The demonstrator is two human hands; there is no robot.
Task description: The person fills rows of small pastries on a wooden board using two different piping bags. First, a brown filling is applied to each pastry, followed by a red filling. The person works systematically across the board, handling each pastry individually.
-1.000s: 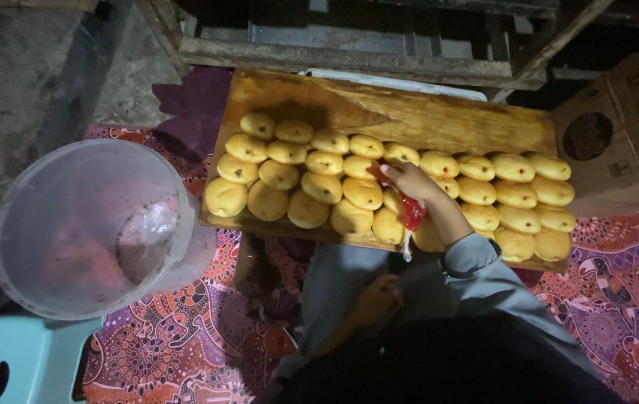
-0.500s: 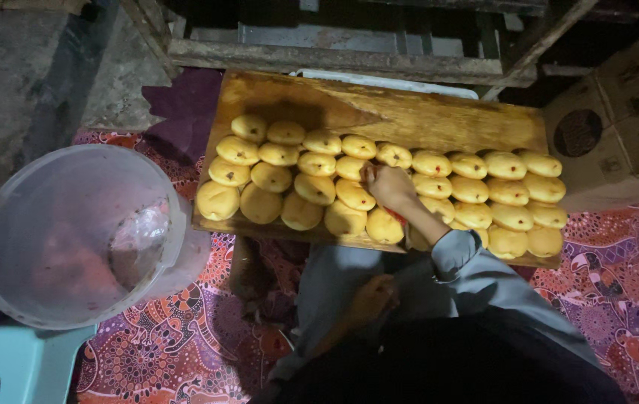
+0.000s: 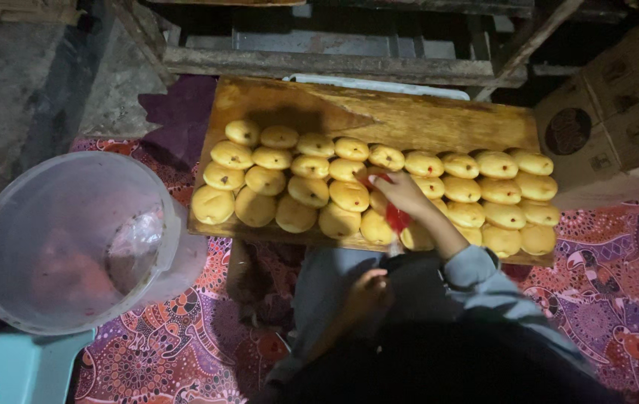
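Since half a second ago, right hand (image 3: 403, 196) sits further left along the rows of round yellow buns (image 3: 349, 196); a second ago it was lower, near the front row. Fingers closed around small red squeeze bag (image 3: 396, 217), tip pointing at a bun in the middle row, mid-frame. Judgement: dotting is moving bun to bun leftward; buns to the right already carry dark specks on top, and some at the left seem to as well.

Buns lie in three rough rows on long brown wooden board (image 3: 379, 116), centre of frame.

Left hand (image 3: 368, 292) low in centre, resting on lap, dim; cannot tell whether curled or slack, nothing seen in it.

Large translucent plastic bucket (image 3: 72, 239) at left, contents blurred. Pale blue plastic stool (image 3: 12, 366) cut off at lower left. Cardboard box (image 3: 611, 112) cut by right edge.
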